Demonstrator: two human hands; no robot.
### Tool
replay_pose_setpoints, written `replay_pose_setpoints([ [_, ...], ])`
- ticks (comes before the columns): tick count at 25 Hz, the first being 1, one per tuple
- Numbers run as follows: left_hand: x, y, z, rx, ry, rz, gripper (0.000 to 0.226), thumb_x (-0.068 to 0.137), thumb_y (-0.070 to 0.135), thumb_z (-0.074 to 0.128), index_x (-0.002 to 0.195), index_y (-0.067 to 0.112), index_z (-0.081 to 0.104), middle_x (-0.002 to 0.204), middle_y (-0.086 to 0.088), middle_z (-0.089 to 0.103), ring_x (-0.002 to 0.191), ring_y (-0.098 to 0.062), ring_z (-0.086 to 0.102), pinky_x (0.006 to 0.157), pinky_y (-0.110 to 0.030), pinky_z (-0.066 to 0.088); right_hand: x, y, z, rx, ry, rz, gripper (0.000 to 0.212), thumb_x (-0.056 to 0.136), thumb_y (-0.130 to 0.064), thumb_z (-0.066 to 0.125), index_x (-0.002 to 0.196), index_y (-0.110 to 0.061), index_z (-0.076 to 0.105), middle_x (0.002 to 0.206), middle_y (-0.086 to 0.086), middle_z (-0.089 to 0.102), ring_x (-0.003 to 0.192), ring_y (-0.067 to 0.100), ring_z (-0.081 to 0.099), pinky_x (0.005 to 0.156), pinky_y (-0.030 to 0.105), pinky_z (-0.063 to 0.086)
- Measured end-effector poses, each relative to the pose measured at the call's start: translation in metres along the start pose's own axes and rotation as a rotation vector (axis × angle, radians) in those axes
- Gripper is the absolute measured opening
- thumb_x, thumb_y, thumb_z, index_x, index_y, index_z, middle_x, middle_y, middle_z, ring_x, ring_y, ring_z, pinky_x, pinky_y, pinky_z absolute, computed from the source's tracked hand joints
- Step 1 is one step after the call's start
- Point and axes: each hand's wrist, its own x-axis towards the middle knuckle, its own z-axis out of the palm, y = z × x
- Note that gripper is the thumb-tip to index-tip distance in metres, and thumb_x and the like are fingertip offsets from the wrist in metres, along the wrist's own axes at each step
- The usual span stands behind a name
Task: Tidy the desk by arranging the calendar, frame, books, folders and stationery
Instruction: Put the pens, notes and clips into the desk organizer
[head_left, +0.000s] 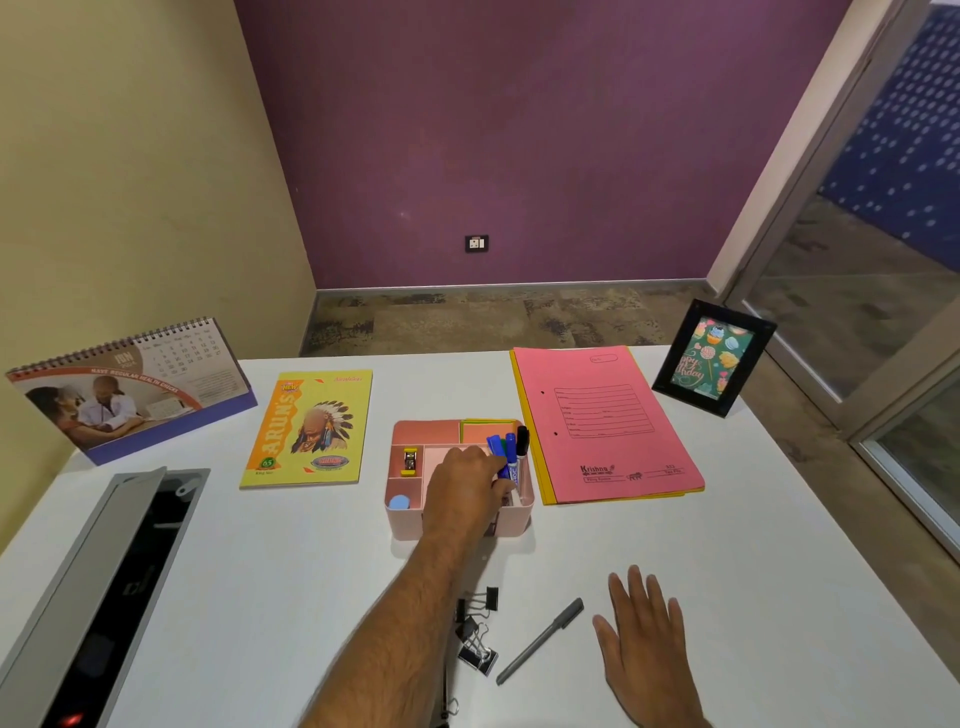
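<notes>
A pink desk organiser (400, 522) stands at the middle of the white desk. My left hand (465, 491) reaches into it, fingers closed around a blue marker (501, 454) that stands with other markers (521, 449) in the right compartment. My right hand (644, 634) lies flat and open on the desk near the front, beside a grey pen (540, 640). Several black binder clips (477, 631) lie left of the pen. A small stapler (410, 461) and a blue round item (399, 502) sit in the organiser's left compartments.
A desk calendar (130, 389) stands at the far left, a yellow book (309, 428) lies beside it. A pink folder (602, 421) on a yellow one lies right of the organiser. A black photo frame (714, 358) stands at the far right. An open cable box (109, 582) sits at the left.
</notes>
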Motion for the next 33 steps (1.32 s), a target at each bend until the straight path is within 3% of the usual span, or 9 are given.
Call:
replay_pose_setpoints([
  [3, 0.002, -0.003, 0.001, 0.126, 0.012, 0.039, 0.042, 0.094, 0.052, 0.056, 0.128, 0.027, 0.061, 0.121, -0.004, 0.065, 0.109, -0.021, 0.055, 0.085, -0.034, 0.049, 0.001, 0.003, 0.004, -0.002, -0.021, 0.006, 0.108, 0.072, -0.07, -0.031, 0.153, -0.024, 0.024, 0.163, 0.004, 0.009, 0.151, 0.027, 0.007, 0.119, 0.046, -0.002],
  [8, -0.007, -0.006, -0.001, 0.058, -0.02, -0.012, 0.055, 0.092, 0.058, 0.054, 0.137, 0.026, 0.052, 0.135, 0.0, 0.058, 0.117, -0.021, 0.053, 0.093, -0.038, 0.047, 0.0, 0.002, 0.001, 0.018, -0.049, 0.005, 0.107, 0.073, -0.071, -0.03, 0.153, -0.023, 0.024, 0.162, 0.005, 0.01, 0.151, 0.028, 0.007, 0.119, 0.046, -0.001],
  [12, -0.026, 0.001, -0.002, -0.119, 0.087, 0.058, 0.03, 0.093, 0.048, 0.059, 0.112, 0.025, 0.058, 0.11, 0.005, 0.061, 0.099, -0.016, 0.054, 0.082, -0.029, 0.045, -0.003, 0.001, -0.003, 0.05, -0.07, -0.007, 0.104, 0.078, -0.07, -0.026, 0.151, -0.019, 0.028, 0.161, 0.008, 0.015, 0.15, 0.03, 0.012, 0.12, 0.049, 0.004],
  [14, -0.045, 0.011, 0.007, -0.166, -0.016, 0.181, 0.023, 0.095, 0.046, 0.055, 0.104, 0.025, 0.058, 0.102, 0.007, 0.06, 0.091, -0.012, 0.054, 0.082, -0.028, 0.049, -0.004, 0.0, -0.005, 0.062, -0.087, -0.012, 0.101, 0.082, -0.069, -0.021, 0.149, -0.017, 0.034, 0.16, 0.01, 0.022, 0.149, 0.032, 0.018, 0.119, 0.052, 0.01],
  [17, -0.077, 0.026, 0.038, -0.114, -0.171, 0.292, 0.028, 0.095, 0.051, 0.049, 0.101, 0.026, 0.06, 0.103, 0.005, 0.065, 0.09, -0.014, 0.061, 0.083, -0.036, 0.054, -0.001, 0.003, -0.001, 0.03, -0.074, -0.02, 0.108, 0.073, -0.071, -0.031, 0.153, -0.021, 0.021, 0.162, 0.006, 0.008, 0.151, 0.028, 0.005, 0.12, 0.048, -0.001],
  [23, -0.118, 0.028, 0.087, 0.011, -0.444, 0.037, 0.036, 0.085, 0.044, 0.064, 0.106, 0.015, 0.057, 0.112, -0.006, 0.06, 0.102, -0.03, 0.062, 0.081, -0.039, 0.048, 0.004, 0.008, 0.004, -0.061, -0.149, -0.007, 0.112, 0.06, -0.072, -0.041, 0.154, -0.027, -0.001, 0.158, -0.001, -0.02, 0.15, 0.024, -0.014, 0.113, 0.042, -0.024],
  [29, -0.13, 0.026, 0.095, 0.0, -0.413, 0.011, 0.027, 0.098, 0.032, 0.05, 0.115, 0.012, 0.056, 0.119, -0.009, 0.059, 0.109, -0.03, 0.059, 0.089, -0.042, 0.048, 0.005, 0.006, 0.004, -0.063, -0.184, 0.011, 0.112, 0.058, -0.072, -0.041, 0.154, -0.029, -0.002, 0.158, -0.002, -0.021, 0.15, 0.024, -0.014, 0.111, 0.04, -0.026],
  [31, -0.13, 0.026, 0.093, -0.031, -0.395, 0.015, 0.027, 0.099, 0.032, 0.045, 0.114, 0.011, 0.055, 0.117, -0.009, 0.059, 0.107, -0.03, 0.059, 0.089, -0.041, 0.048, 0.006, 0.001, -0.005, -0.032, -0.177, 0.047, 0.097, 0.073, -0.073, -0.026, 0.154, -0.031, 0.004, 0.163, -0.001, -0.012, 0.151, 0.023, -0.01, 0.116, 0.042, -0.017],
  [33, -0.13, 0.028, 0.088, -0.115, -0.346, 0.018, 0.025, 0.098, 0.034, 0.044, 0.107, 0.013, 0.056, 0.111, -0.007, 0.06, 0.101, -0.028, 0.06, 0.083, -0.038, 0.048, 0.006, -0.009, -0.016, 0.202, -0.089, 0.125, 0.066, 0.096, -0.059, 0.014, 0.151, -0.027, 0.029, 0.163, 0.002, 0.017, 0.151, 0.023, 0.01, 0.121, 0.043, -0.002],
])
